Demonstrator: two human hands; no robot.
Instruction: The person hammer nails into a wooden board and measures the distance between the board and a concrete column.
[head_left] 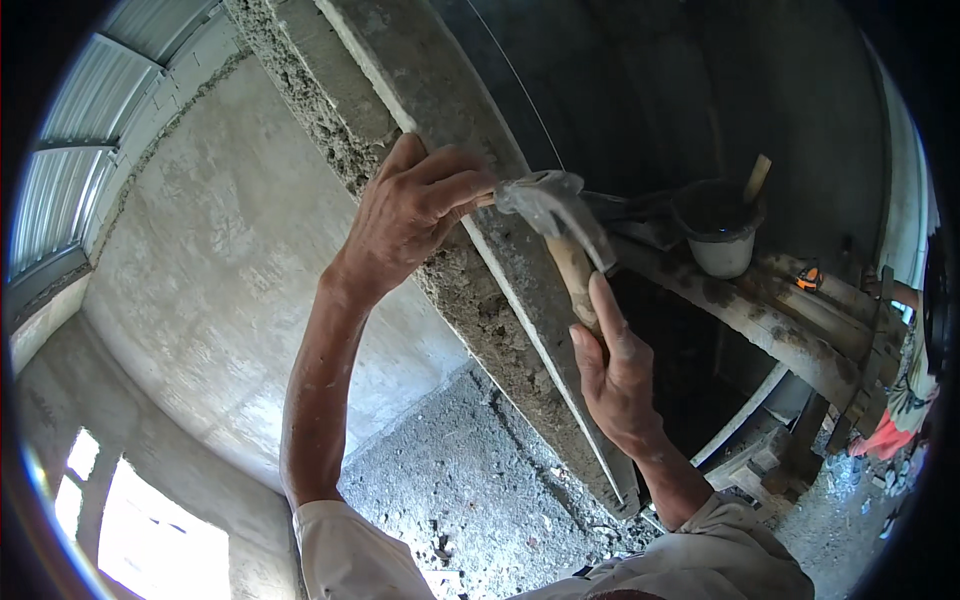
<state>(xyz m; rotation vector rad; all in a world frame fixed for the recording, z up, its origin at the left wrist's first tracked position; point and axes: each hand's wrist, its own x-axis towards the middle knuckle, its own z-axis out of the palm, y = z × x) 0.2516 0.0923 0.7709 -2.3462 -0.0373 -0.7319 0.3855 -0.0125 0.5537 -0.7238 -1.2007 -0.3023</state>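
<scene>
My right hand (620, 375) grips the wooden handle of a claw hammer (573, 275). The hammer's metal head, slightly blurred, is close against the fingertips of my left hand (400, 220). That hand is closed in a pinch, and a small pale end shows at its fingertips, too small to name. Both hands are over a long concrete beam (480, 320) that runs slantwise across the view. Along it lies a straight pale strip (515, 300), partly hidden by my left hand.
A bucket (722, 255) with a wooden handle sticking out stands on stained round poles (780, 335) at right. An orange and black object (808, 278) lies nearby. A thin line (515, 75) hangs at the top. Rubble (450, 460) covers the floor; another person's clothing shows far right.
</scene>
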